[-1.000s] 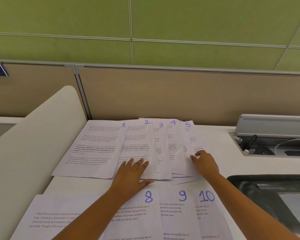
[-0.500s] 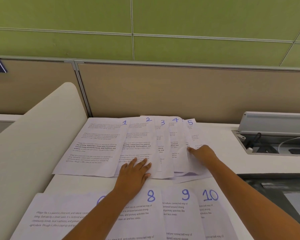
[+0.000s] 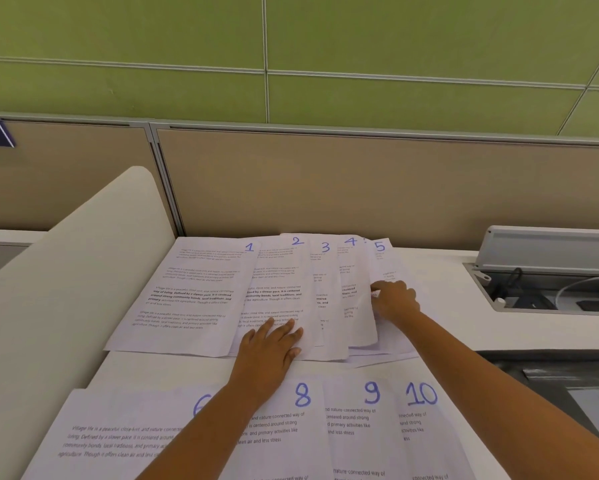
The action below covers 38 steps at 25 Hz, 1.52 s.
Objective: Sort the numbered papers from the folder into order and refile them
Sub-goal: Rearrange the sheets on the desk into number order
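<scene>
Printed sheets with blue handwritten numbers lie in two rows on the white desk (image 3: 440, 292). The far row is fanned left to right: paper 1 (image 3: 187, 296), paper 2 (image 3: 277, 271), paper 3 (image 3: 324, 265), paper 4 (image 3: 351, 265), paper 5 (image 3: 386, 261). My left hand (image 3: 268, 348) lies flat on the lower part of paper 2, fingers spread. My right hand (image 3: 395, 301) rests on paper 5 with its fingers curled against the edge of paper 4. The near row shows paper 6 (image 3: 118, 434), paper 8 (image 3: 291, 427), paper 9 (image 3: 360, 427) and paper 10 (image 3: 426, 427); my left forearm hides what lies between 6 and 8.
A dark flat item (image 3: 550, 375), perhaps the folder, lies at the right edge. Behind it an open cable box (image 3: 550, 261) holds plugs and a white cord. A white curved panel (image 3: 66, 289) bounds the desk on the left, a tan partition (image 3: 325, 185) at the back.
My right hand has slid left with paper 5, tightening the fan toward paper 4. My left hand stays pressed on paper 2. The view has tilted slightly.
</scene>
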### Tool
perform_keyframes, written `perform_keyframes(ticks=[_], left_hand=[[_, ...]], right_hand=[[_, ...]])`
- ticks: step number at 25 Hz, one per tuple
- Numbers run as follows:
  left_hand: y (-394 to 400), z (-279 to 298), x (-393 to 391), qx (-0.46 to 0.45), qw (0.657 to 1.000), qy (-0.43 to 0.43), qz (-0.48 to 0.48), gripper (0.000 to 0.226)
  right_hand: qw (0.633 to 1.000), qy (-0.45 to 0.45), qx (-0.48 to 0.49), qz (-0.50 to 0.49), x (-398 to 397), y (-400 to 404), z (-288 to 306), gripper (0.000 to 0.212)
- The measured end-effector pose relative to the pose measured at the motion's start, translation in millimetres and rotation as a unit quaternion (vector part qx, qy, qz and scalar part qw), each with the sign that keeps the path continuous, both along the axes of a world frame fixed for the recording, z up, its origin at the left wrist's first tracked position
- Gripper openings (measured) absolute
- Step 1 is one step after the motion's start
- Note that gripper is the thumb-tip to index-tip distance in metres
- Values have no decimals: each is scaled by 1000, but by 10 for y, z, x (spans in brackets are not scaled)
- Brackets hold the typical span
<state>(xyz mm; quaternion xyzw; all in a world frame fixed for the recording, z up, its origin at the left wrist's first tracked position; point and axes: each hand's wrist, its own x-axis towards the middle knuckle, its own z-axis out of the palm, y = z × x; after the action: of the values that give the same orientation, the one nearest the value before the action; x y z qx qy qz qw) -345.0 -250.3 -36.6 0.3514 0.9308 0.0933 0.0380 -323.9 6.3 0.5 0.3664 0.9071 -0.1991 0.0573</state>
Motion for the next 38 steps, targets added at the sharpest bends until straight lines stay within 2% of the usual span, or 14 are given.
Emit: perform_keyframes(ticks=[3,5,7,9,11,14,16,19,23,24,27,30,35,38], left_hand=[[-13,-48,-12,14,1000,-4,0,126],[-12,-109,-23,27,1000,0,0,119],[-11,-131,-13,32,999,12,-4,110],[-21,-152,-30,20,1000,22,-3,115],[-20,-96,-38,6,1000,9,-5,116],[15,2,-18,-6,1000,-13,-18,62],[48,83,20,0,1000,-13,-19,47],[84,172,44,13,1000,15,-15,46],[21,259,61,27,999,38,-15,60],[-24,272,91,29,998,43,-21,67],[-160,338,163,9,998,61,-19,52],[-327,505,321,55,995,78,-23,64],[-769,479,843,97,991,89,2,58],[-1036,284,1194,115,987,115,-4,50]], right_hand=[[998,-22,33,-44,8,-57,24,60],[996,-18,-15,-89,-84,-40,13,66],[987,18,-108,-115,-169,13,-22,54],[983,58,-152,-84,-218,63,-51,22],[984,85,-149,-57,-227,47,-12,20],[977,156,-139,-39,-252,-23,52,23],[966,210,-146,-30,-236,-107,129,29],[962,238,-132,-34,-171,-116,210,37],[979,201,27,-31,-16,-51,452,30],[977,203,55,-39,44,-25,523,29],[963,236,111,-61,297,82,792,30],[944,290,149,-55,683,124,1125,30],[917,376,116,-62,1443,-11,1399,30],[899,428,-43,-85,1932,-199,1419,31]])
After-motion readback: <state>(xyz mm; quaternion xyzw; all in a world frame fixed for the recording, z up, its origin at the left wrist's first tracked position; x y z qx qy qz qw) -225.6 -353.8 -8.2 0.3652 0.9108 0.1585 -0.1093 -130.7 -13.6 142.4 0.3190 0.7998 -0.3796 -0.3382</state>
